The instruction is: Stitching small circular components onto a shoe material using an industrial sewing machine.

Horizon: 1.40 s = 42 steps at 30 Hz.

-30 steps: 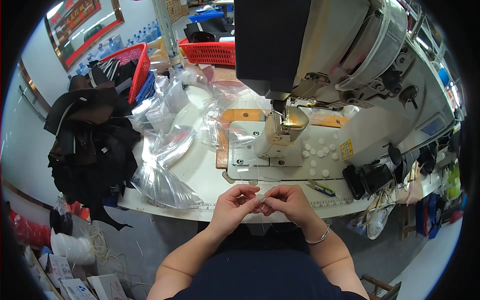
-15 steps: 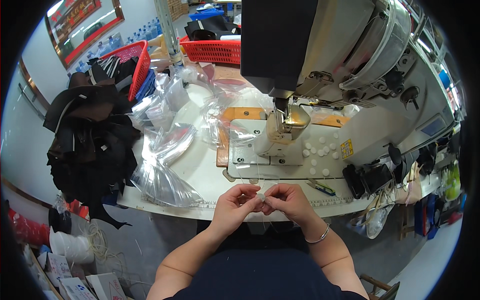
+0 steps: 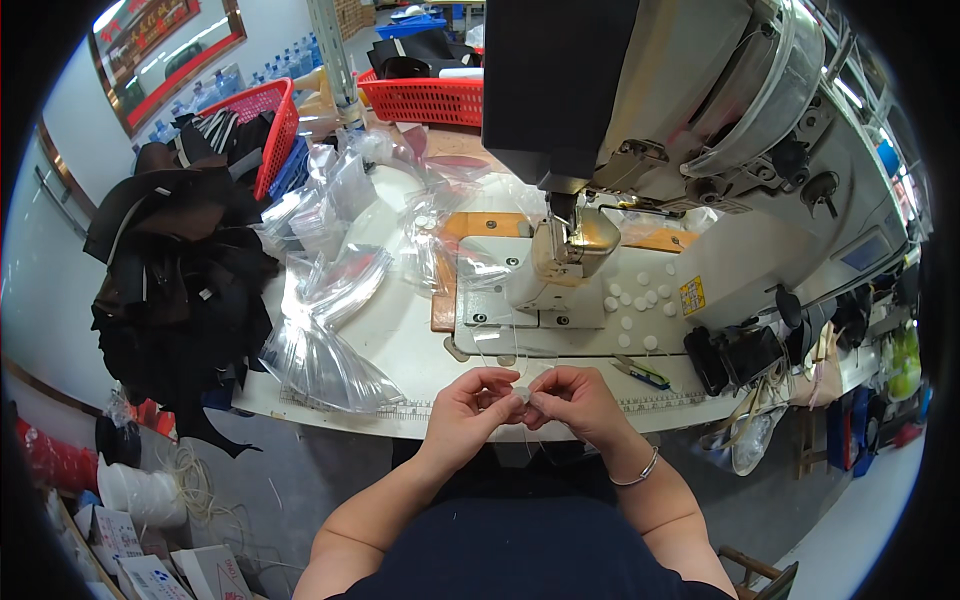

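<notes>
Close together at the table's front edge, my left hand (image 3: 466, 412) and my right hand (image 3: 582, 402) pinch a small whitish round disc (image 3: 522, 395) between thumbs and fingertips. Clear film or thread seems to run from it, too faint to make out fully. Just beyond my fingers stands the sewing machine's post (image 3: 566, 258), with a clear plastic piece (image 3: 497, 340) in front of it. Several loose white discs (image 3: 640, 303) lie on the machine bed to the right. Thread snips (image 3: 641, 373) rest beside my right hand.
Clear plastic pieces (image 3: 325, 355) cover the table's left part, next to a heap of black material (image 3: 180, 290). Red baskets (image 3: 425, 103) stand behind. The machine's head (image 3: 690, 90) overhangs the right side. A black object (image 3: 735, 352) sits near the right edge.
Both hands keep nearly the same place and pinch. The view has shifted very slightly; nothing else visibly moves.
</notes>
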Tool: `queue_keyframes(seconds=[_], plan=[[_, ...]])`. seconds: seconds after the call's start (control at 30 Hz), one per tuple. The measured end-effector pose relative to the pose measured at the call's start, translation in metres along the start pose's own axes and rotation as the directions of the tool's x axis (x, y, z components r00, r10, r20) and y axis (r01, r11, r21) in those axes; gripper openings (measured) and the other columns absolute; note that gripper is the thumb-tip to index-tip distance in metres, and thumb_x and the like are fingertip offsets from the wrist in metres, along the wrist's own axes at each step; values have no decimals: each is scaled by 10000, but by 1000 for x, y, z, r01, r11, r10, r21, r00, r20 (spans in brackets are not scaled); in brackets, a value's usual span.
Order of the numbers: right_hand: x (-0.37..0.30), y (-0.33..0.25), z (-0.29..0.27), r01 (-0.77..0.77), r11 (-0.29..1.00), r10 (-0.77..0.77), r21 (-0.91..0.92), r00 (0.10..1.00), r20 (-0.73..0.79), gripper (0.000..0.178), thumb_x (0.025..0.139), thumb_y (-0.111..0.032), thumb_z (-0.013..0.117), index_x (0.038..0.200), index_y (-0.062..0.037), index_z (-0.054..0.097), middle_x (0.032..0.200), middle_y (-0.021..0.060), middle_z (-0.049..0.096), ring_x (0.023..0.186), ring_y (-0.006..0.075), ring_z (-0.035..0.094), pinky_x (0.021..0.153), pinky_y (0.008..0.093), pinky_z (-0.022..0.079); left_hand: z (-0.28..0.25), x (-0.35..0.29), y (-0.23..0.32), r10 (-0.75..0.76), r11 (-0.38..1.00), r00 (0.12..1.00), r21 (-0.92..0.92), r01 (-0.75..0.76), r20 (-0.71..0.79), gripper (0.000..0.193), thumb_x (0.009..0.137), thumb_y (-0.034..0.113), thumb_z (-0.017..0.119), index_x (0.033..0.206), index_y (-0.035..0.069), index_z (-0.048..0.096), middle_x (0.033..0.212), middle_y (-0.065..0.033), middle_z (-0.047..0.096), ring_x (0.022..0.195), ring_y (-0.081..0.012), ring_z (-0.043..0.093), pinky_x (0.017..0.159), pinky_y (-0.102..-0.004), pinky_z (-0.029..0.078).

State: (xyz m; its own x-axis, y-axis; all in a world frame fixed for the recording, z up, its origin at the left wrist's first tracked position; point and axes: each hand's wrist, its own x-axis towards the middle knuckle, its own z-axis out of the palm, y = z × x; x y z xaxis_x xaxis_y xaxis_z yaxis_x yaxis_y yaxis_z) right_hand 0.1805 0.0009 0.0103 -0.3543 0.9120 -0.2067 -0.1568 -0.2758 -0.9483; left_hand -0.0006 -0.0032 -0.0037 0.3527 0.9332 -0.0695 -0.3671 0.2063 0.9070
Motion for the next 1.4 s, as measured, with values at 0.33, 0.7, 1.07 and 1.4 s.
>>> queue_keyframes(seconds=[0.33, 0.7, 1.07, 1.4], plan=[[0, 1, -2, -8, 1000, 8, -4, 1000, 11, 85, 816, -33, 577, 860, 39, 582, 740, 84, 614, 665, 150, 629, 622, 280, 547, 0, 0, -1, 4, 1000, 1000, -16, -4, -7, 253, 826, 38, 593, 1060, -27, 525, 874, -55, 545, 794, -112, 588, 756, -256, 530], [-7, -9, -13, -66, 987, 62, 150, 998, 28, 175, 845, -81, 560, 941, 61, 592, 854, 117, 625, 778, 182, 633, 728, 288, 527, 2, 6, 0, -38, 999, 999, -20, 38, -8, 259, 813, 29, 608, 1057, -33, 548, 833, -68, 593, 760, -125, 597, 719, -249, 522], [-7, 9, -9, 94, 995, -97, -26, 985, -144, 127, 782, -92, 657, 829, 18, 615, 729, 56, 626, 676, 103, 586, 627, 215, 475, 12, 15, -7, -94, 982, 996, -167, 93, 0, 231, 800, 26, 617, 1018, -26, 561, 823, -81, 607, 758, -143, 595, 721, -263, 514], [-12, -17, -34, 292, 738, -478, -609, 863, -165, 248, 707, -86, 704, 917, -11, 594, 802, 80, 595, 695, 168, 573, 624, 261, 466, 11, 17, -5, -92, 981, 995, -173, 86, -28, 109, 778, 78, 649, 838, 23, 578, 767, -33, 598, 704, -96, 563, 675, -223, 453]])
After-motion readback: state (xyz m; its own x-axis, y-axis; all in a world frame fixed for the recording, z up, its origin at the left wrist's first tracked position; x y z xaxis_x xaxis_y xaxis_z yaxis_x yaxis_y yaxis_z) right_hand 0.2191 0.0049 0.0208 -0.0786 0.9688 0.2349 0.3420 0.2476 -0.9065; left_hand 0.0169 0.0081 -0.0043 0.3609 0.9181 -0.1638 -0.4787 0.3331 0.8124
